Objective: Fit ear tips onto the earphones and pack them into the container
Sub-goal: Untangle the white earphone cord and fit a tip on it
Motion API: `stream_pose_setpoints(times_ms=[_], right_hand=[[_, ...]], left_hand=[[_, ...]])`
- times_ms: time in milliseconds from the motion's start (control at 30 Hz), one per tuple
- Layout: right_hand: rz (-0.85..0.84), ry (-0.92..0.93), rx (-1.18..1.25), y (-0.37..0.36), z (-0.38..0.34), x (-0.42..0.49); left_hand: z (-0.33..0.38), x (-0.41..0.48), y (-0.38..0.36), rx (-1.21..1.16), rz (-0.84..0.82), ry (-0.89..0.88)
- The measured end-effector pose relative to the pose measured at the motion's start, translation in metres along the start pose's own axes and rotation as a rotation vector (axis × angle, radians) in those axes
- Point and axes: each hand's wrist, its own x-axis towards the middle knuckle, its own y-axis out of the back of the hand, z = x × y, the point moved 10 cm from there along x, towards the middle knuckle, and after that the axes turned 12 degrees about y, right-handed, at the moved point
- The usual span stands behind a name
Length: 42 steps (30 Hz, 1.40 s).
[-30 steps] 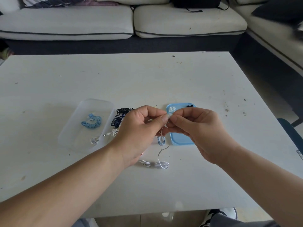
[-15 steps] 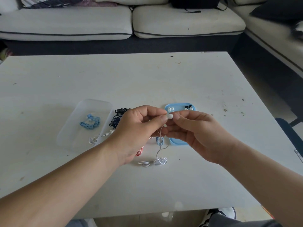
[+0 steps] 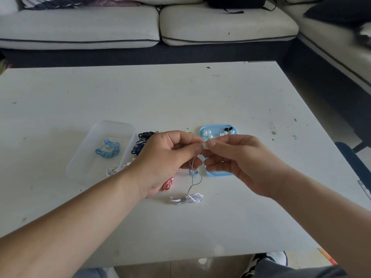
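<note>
Earphones in white are only partly readable: the bud end is pinched between both grips at mid-frame, above the bench, and is almost wholly covered by fingertips, so whether a tip is seated on it cannot be told; its thin cord drops from the fingers to a loose coil lying on the bench just in front of the hands; at far left the clear container lies open with a blue earphone bundle inside, and a white plug and bud poke out at its near right corner, half masked by the left forearm; black and dark blue cords lie beside the container and run under the left hand, whose thumb and forefinger are closed on the bud; a red-and-white cord and a blue cord show only as scraps below the palm; the right hand meets it fingertip to fingertip, closed on a small white piece, and covers the near part of the blue tray, where loose white and black ear tips sit along the far rim; bare bench spreads wide behind and to both sides, its near edge close to the forearms, with a sofa beyond the far edge.
</note>
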Motion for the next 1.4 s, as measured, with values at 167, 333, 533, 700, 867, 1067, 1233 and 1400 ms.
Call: stream_pose_setpoints(times_ms=[167, 333, 533, 700, 867, 1067, 1233, 1400], right_hand=[[0.075, -0.006, -0.037, 0.011, 0.007, 0.002], [0.080, -0.030, 0.033, 0.014, 0.009, 0.002], [0.066, -0.004, 0.104, 0.012, 0.003, 0.002], [0.061, -0.008, 0.090, 0.011, 0.002, 0.001], [0.067, -0.011, 0.010, 0.007, 0.007, -0.002], [0.047, -0.005, 0.012, -0.006, 0.015, -0.003], [0.029, -0.042, 0.041, -0.006, 0.015, -0.006], [0.182, -0.067, -0.112, 0.038, 0.004, -0.007]], left_hand=[[-0.010, 0.004, -0.003, -0.070, -0.052, 0.095], [-0.010, 0.003, 0.001, -0.093, -0.034, 0.099], [-0.014, 0.007, 0.013, -0.195, 0.061, 0.121], [-0.016, 0.010, 0.016, -0.300, 0.061, 0.131], [-0.004, 0.006, 0.013, -0.084, 0.108, -0.003], [-0.003, 0.003, -0.002, -0.002, 0.088, -0.055], [-0.001, 0.006, -0.007, 0.086, 0.104, -0.074], [-0.003, 0.008, -0.009, 0.053, 0.110, -0.042]])
